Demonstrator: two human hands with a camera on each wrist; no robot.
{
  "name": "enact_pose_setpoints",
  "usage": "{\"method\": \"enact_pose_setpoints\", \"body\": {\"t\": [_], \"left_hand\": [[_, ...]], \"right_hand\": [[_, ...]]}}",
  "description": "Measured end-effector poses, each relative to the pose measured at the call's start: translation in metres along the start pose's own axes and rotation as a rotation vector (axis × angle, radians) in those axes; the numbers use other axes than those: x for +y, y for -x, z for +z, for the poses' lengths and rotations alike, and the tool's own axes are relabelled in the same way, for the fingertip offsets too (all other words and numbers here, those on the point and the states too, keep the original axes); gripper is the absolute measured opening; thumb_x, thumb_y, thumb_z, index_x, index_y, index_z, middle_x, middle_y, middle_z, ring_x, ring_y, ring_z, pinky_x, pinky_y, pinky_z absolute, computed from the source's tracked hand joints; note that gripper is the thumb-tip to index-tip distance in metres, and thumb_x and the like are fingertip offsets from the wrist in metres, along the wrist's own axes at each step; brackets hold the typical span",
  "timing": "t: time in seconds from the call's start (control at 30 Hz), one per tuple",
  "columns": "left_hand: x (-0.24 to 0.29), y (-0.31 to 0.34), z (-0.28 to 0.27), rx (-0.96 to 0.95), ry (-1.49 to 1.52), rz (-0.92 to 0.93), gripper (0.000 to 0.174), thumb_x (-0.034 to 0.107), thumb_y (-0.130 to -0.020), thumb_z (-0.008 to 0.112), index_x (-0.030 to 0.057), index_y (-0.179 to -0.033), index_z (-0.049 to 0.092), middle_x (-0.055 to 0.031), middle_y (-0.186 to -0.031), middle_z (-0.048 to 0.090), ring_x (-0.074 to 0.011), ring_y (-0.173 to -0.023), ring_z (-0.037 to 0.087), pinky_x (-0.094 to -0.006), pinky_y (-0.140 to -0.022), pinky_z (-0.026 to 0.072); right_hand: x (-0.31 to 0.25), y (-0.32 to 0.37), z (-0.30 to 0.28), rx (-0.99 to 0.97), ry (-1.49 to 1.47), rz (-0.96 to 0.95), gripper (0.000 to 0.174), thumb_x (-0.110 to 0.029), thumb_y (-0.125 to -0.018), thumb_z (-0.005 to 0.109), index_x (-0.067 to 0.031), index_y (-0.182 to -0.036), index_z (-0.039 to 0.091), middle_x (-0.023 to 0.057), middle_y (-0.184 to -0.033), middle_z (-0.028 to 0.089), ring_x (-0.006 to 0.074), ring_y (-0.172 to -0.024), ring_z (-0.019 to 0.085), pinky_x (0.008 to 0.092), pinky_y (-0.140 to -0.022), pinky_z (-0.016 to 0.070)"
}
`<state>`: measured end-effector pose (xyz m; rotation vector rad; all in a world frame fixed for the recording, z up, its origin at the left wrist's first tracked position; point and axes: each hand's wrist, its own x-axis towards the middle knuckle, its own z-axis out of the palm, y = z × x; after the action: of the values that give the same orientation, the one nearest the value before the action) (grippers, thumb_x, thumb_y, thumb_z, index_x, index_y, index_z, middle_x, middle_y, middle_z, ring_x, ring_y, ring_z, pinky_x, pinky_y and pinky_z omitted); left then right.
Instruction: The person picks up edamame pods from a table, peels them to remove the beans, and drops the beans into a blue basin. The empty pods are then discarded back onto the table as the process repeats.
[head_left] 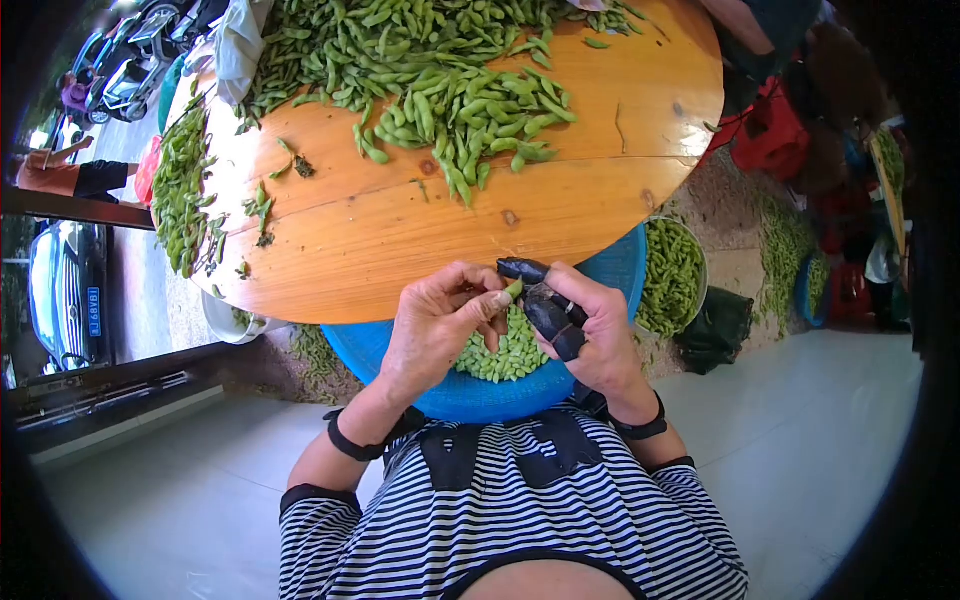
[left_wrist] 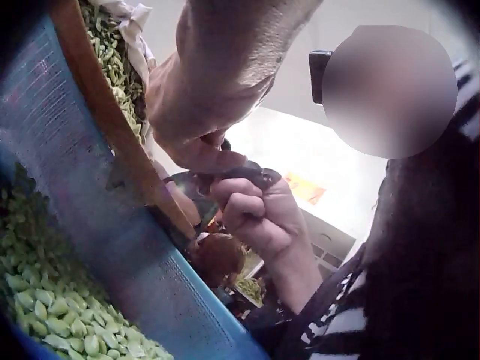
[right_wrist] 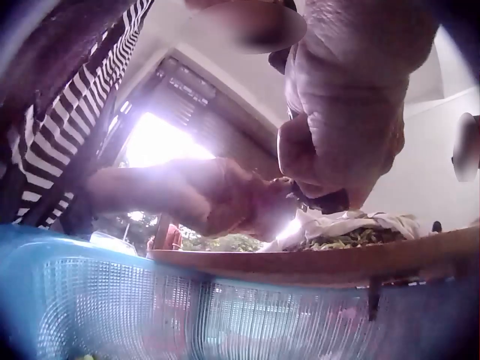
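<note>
Over a blue basket (head_left: 400,355) of shelled green beans (head_left: 510,355), my two hands meet. My left hand (head_left: 440,315) pinches a green pod (head_left: 513,290) between thumb and fingers. My right hand (head_left: 590,320) has dark covers (head_left: 555,315) on its thumb and fingers, curled against the same pod. In the left wrist view the shelled beans (left_wrist: 45,300) lie in the blue basket (left_wrist: 97,217), and my right hand (left_wrist: 259,214) is curled beside the left hand (left_wrist: 195,105). The right wrist view shows both hands, the right hand (right_wrist: 345,142) and the left hand (right_wrist: 217,195), touching above the blue basket (right_wrist: 187,315); the pod is not clear there.
A round wooden table (head_left: 400,230) carries a big heap of unshelled pods (head_left: 430,70) and a strip of pods (head_left: 185,190) along its left rim. A bowl of pods (head_left: 672,275) and a dark bag (head_left: 715,330) stand on the floor at the right. Parked cars (head_left: 65,295) lie left.
</note>
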<state>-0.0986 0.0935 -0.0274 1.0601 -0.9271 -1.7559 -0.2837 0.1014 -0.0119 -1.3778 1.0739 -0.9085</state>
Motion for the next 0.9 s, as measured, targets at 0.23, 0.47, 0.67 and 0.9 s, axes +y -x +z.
{"method": "enact_pose_setpoints", "body": {"t": [0.23, 0.47, 0.67, 0.9], "left_hand": [[-0.004, 0.004, 0.009, 0.097, -0.206, 0.008, 0.008, 0.005, -0.092, 0.065, -0.0020, -0.093, 0.061, -0.0051, -0.067, 0.060, -0.0085, -0.051, 0.053, -0.0191, -0.043, 0.0396], [-0.012, 0.004, 0.005, 0.000, 0.144, -0.127, 0.010, 0.010, -0.093, 0.064, 0.0022, -0.089, 0.059, -0.0056, -0.068, 0.059, -0.0078, -0.046, 0.047, -0.0207, -0.039, 0.0326], [-0.025, 0.005, 0.006, -0.132, 0.570, -0.228, 0.012, 0.015, -0.095, 0.062, 0.0049, -0.089, 0.060, -0.0059, -0.068, 0.059, -0.0114, -0.043, 0.047, -0.0229, -0.037, 0.0294], [-0.015, 0.009, 0.018, 0.127, 0.217, -0.103, 0.012, 0.013, -0.095, 0.062, 0.0018, -0.090, 0.061, -0.0054, -0.065, 0.057, -0.0122, -0.045, 0.052, -0.0227, -0.038, 0.0358]], "right_hand": [[0.011, 0.005, -0.003, 0.003, -0.037, 0.034, 0.020, -0.004, -0.081, 0.064, 0.0055, -0.098, 0.058, 0.0063, -0.079, 0.049, 0.0126, -0.074, 0.048, 0.0254, -0.066, 0.0401], [0.015, 0.004, -0.012, -0.080, -0.622, 0.239, 0.010, -0.004, -0.089, 0.058, 0.0041, -0.094, 0.062, -0.0005, -0.074, 0.050, 0.0055, -0.058, 0.045, 0.0213, -0.051, 0.0356], [0.009, 0.007, -0.009, -0.034, -0.636, 0.249, 0.010, 0.002, -0.084, 0.059, 0.0033, -0.093, 0.062, -0.0021, -0.072, 0.048, 0.0038, -0.057, 0.044, 0.0214, -0.050, 0.0351], [0.006, 0.013, -0.008, -0.019, -0.304, 0.201, 0.016, 0.006, -0.078, 0.061, 0.0038, -0.093, 0.061, -0.0009, -0.074, 0.047, 0.0031, -0.061, 0.046, 0.0206, -0.051, 0.0360]]}}
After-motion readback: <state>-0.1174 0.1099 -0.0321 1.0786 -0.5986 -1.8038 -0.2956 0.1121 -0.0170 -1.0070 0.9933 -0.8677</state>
